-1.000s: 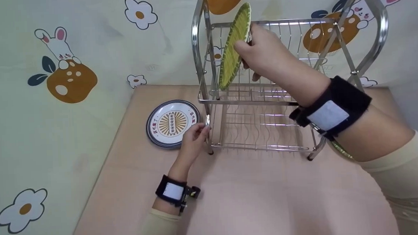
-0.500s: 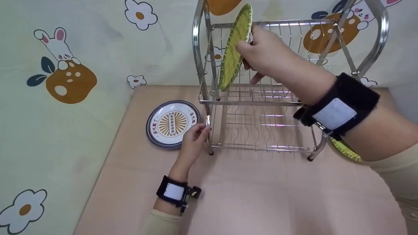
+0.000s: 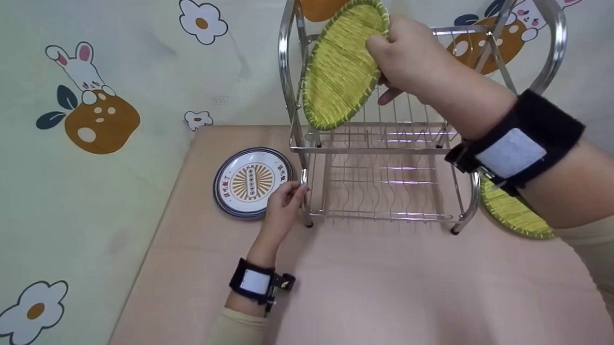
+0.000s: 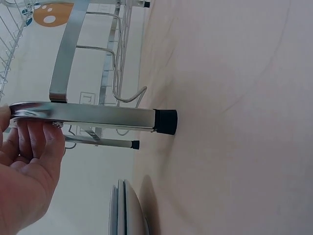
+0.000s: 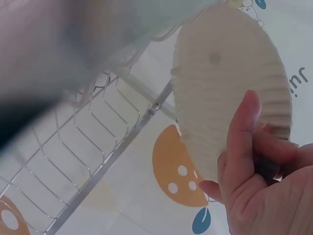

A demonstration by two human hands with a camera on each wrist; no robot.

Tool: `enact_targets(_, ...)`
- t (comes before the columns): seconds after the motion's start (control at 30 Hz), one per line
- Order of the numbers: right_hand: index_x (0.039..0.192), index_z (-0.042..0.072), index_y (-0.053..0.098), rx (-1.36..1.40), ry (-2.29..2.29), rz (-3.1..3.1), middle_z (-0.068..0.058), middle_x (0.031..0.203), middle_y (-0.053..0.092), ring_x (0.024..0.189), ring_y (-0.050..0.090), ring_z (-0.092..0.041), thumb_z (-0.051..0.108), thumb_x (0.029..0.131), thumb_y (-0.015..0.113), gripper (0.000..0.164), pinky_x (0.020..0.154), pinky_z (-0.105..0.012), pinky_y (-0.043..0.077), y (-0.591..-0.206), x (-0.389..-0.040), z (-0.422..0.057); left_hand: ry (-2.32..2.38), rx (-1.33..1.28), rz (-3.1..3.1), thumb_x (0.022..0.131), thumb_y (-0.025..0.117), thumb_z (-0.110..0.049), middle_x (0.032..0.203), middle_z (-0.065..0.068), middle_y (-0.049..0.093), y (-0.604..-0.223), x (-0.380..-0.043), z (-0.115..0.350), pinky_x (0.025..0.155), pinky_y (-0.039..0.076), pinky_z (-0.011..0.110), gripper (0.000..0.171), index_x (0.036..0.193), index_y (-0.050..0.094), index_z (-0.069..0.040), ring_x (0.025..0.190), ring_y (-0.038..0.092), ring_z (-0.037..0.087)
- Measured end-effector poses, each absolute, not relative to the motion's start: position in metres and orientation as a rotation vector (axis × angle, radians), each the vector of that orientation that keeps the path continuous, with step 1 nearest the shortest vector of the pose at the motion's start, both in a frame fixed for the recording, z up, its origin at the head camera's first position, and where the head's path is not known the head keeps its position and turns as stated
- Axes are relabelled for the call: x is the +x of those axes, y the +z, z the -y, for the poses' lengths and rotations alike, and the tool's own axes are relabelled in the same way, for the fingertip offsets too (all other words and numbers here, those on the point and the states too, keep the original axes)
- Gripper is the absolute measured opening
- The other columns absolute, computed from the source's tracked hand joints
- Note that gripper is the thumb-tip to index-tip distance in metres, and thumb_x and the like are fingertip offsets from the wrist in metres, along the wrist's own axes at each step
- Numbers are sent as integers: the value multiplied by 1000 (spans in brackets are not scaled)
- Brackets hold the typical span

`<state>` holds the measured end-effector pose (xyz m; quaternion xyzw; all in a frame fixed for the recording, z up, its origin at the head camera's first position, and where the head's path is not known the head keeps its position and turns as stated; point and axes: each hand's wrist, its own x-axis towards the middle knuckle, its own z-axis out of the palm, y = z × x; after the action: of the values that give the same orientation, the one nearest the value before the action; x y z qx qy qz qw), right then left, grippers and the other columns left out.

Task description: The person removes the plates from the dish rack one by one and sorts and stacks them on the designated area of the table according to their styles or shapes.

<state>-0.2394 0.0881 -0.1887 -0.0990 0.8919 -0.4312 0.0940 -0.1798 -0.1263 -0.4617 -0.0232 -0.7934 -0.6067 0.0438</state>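
A green oval woven mat (image 3: 343, 62) with a stitched rim is in the grip of my right hand (image 3: 410, 54), thumb on its near face and fingers behind. It tilts above the left part of the upper tier of a two-tier metal dish rack (image 3: 373, 150). The right wrist view shows the mat's pale underside (image 5: 225, 88). My left hand (image 3: 282, 204) pinches the rack's left front leg, and in the left wrist view its fingers (image 4: 39, 142) curl round that metal leg (image 4: 107, 115).
White plates with blue rims (image 3: 253, 182) lie stacked left of the rack, beside my left hand. A second green woven mat (image 3: 513, 212) lies on the table (image 3: 374, 283) right of the rack, partly hidden by my right forearm. A patterned wall (image 3: 142, 71) stands behind.
My right hand has moved a little to the right and turned the mat, so its green face shows more broadly. More of the second mat is uncovered. My left hand stays put.
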Motion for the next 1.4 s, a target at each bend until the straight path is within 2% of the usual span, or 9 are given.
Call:
enact_targets(0.17,115,6,31,-293,-1341,-2627,-11,90,47,59,45,-15,24,94,24,29,58,-30,53,-191,-238,-102,-1850,-71,2414,87,53,-15,83,12,58,-462,-179,125,61,44,22,19,94,58,2,71,50,15)
enact_targets(0.37,119,6,30,-306,-1538,-2485,-17,94,51,42,36,-12,22,95,24,29,62,-36,53,-193,-233,-129,-1841,-83,2422,87,53,-14,86,16,59,-460,-179,125,62,44,21,19,94,58,2,71,51,14)
enact_targets(0.57,122,6,35,-373,-1783,-2295,-21,93,51,45,40,-15,19,95,29,30,63,-42,51,-200,-227,-159,-1861,-101,2408,88,52,-19,85,11,59,-469,-182,129,62,46,27,22,95,58,1,71,51,15)
enact_targets(0.73,121,-1,35,-392,-2115,-1979,-23,89,52,45,44,-17,15,93,40,33,56,-43,51,-208,-223,-185,-1883,-73,2394,86,54,-28,85,8,60,-486,-189,133,63,47,30,27,97,59,-4,73,52,15)
enact_targets(0.97,117,-12,29,-504,-2345,-1626,-26,87,54,43,45,-18,10,94,36,33,53,-37,52,-220,-215,-203,-1889,-30,2398,84,54,-34,86,3,58,-489,-190,132,65,44,26,30,96,60,-8,76,51,16)
enact_targets(1.23,117,-14,26,-486,-2380,-1538,-24,84,55,42,44,-17,10,94,35,34,52,-35,52,-229,-205,-211,-1875,-20,2393,87,54,-16,87,9,60,-465,-180,126,66,45,24,20,96,58,0,74,51,14)
enact_targets(1.4,120,-12,26,-456,-2385,-1586,-23,87,54,42,41,-16,12,95,34,35,52,-34,51,-231,-204,-216,-1847,-13,2407,87,54,-15,89,11,60,-461,-178,124,67,45,24,20,97,58,1,75,51,14)
